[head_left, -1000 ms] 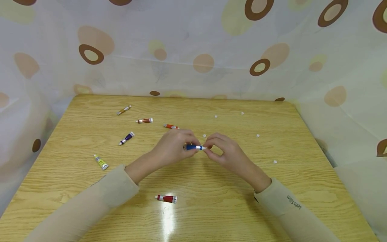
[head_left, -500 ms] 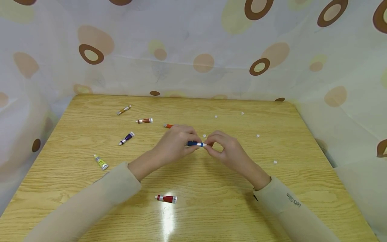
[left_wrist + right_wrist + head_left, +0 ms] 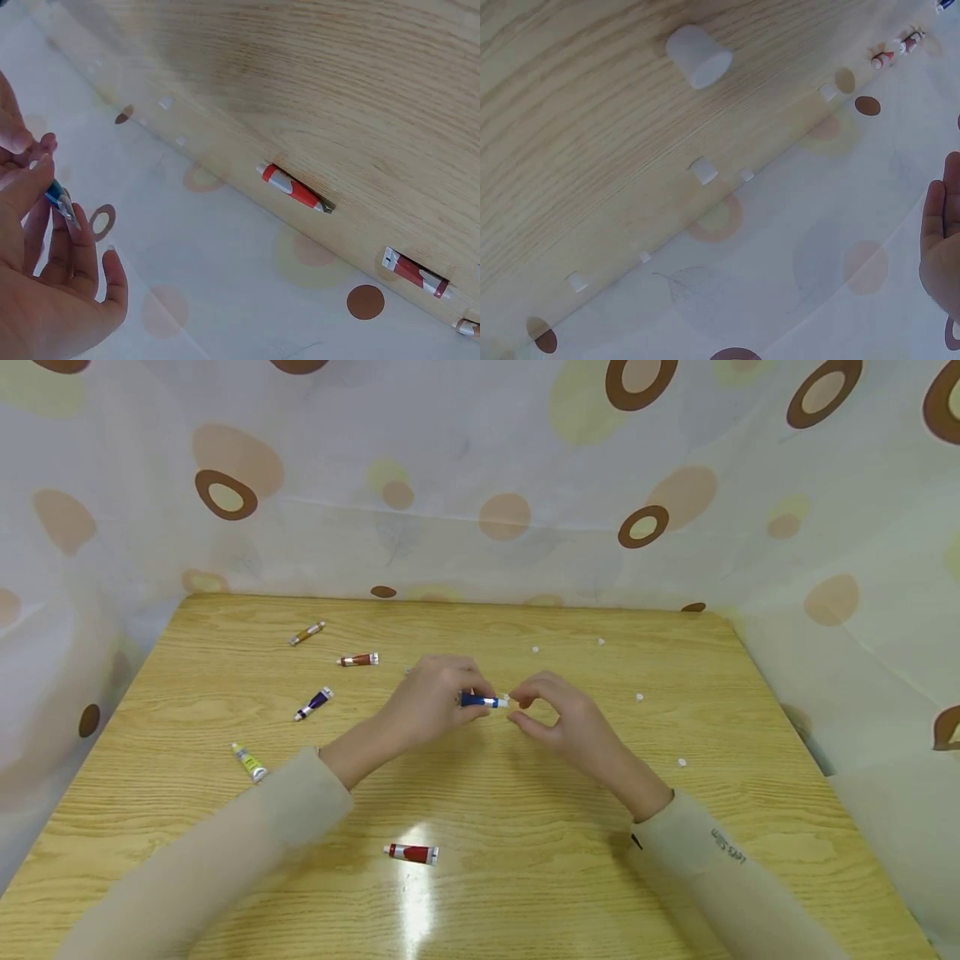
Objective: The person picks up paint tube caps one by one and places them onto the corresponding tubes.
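A blue paint tube (image 3: 480,700) lies nearly level above the table, its white end pointing right. My left hand (image 3: 435,697) pinches it by the body between thumb and fingers, which also shows in the left wrist view, where the tube (image 3: 60,196) looks tilted. Just right of the white end is my right hand (image 3: 562,710), thumb and forefinger parted, with nothing visible between them. Part of the right hand (image 3: 943,240) appears at the edge of the right wrist view. An orange-red tube (image 3: 292,187) is mostly hidden behind my left hand in the head view.
On the left of the wooden table (image 3: 525,877) lie ochre (image 3: 307,633), brown (image 3: 358,660), purple (image 3: 313,703) and yellow (image 3: 250,762) tubes. A red tube (image 3: 412,853) is nearest. Several white caps, one here (image 3: 682,762), are scattered right. Patterned cloth (image 3: 450,552) surrounds the table.
Both hands have moved away from me, up the head view, with the blue paint tube. The right thumb and forefinger have parted from its white end. The left hand now covers the orange-red tube.
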A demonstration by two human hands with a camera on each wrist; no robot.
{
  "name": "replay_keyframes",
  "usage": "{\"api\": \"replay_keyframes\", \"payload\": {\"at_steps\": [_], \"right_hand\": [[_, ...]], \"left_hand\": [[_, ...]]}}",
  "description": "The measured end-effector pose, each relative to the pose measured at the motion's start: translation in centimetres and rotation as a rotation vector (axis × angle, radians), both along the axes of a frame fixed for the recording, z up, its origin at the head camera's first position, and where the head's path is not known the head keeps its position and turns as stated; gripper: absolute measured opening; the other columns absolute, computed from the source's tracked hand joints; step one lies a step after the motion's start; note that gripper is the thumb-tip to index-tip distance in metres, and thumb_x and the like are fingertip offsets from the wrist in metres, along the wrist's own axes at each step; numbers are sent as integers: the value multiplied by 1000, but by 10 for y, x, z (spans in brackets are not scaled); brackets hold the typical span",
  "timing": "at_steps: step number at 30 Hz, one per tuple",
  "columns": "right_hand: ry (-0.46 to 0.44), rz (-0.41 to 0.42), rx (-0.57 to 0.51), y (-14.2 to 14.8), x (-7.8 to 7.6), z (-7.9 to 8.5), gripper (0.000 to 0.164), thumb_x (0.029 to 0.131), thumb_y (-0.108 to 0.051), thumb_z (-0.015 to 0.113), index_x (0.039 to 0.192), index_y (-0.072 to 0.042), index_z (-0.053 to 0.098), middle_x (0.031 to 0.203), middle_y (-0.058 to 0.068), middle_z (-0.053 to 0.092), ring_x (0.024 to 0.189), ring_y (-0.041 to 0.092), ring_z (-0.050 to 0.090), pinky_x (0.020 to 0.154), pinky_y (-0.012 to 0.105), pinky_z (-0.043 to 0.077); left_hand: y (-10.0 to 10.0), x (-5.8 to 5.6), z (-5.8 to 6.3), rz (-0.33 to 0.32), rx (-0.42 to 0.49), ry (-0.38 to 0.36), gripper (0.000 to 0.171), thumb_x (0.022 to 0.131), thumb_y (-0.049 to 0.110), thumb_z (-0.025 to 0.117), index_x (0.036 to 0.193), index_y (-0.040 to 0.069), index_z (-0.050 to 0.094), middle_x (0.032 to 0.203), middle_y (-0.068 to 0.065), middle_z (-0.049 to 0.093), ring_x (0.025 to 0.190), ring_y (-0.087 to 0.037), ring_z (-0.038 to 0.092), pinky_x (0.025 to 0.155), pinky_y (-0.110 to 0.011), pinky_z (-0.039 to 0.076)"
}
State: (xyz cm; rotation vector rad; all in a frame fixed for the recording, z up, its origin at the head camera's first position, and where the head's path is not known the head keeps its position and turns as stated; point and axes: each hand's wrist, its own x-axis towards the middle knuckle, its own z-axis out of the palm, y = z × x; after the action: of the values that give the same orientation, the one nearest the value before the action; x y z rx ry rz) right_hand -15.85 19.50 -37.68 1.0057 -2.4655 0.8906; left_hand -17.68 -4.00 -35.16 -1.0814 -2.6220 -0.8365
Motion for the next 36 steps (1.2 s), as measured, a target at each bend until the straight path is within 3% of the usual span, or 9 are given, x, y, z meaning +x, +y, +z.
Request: {"api": "replay_keyframes", "payload": {"at_steps": [10, 16, 23, 36], "right_hand": [[-69, -117, 5, 13, -11, 0, 20, 88, -3, 79, 107, -3, 72, 102, 9, 72, 92, 22, 69, 86, 42, 60], [-163, -159, 16, 16, -16, -2, 17, 91, -6, 78, 107, -3, 72, 104, 13, 72, 94, 23, 69, 87, 46, 59], [-261, -172, -22, 16, -24, -3, 17, 92, -6, 76, 108, -2, 72, 107, 17, 73, 95, 27, 70, 90, 52, 58], [-371, -194, -31, 10, -35, -13, 21, 94, -9, 75, 112, 1, 72, 111, 16, 72, 99, 29, 70, 95, 50, 58]], "left_hand": [[0, -32, 5, 70, -36, -52, 11, 88, 17, 83, 97, 12, 82, 95, -2, 76, 84, -15, 74, 79, -32, 59], [3, -51, 6, 118, -96, -82, 16, 90, 22, 81, 104, 14, 81, 103, -1, 76, 92, -17, 73, 90, -38, 56], [4, -75, 1, 178, -142, -162, 17, 93, 23, 79, 108, 15, 80, 110, -1, 75, 100, -20, 71, 108, -48, 46], [4, -101, -21, 237, -159, -217, 17, 92, 23, 79, 108, 17, 80, 107, 0, 75, 106, -22, 67, 112, -52, 41]]}}
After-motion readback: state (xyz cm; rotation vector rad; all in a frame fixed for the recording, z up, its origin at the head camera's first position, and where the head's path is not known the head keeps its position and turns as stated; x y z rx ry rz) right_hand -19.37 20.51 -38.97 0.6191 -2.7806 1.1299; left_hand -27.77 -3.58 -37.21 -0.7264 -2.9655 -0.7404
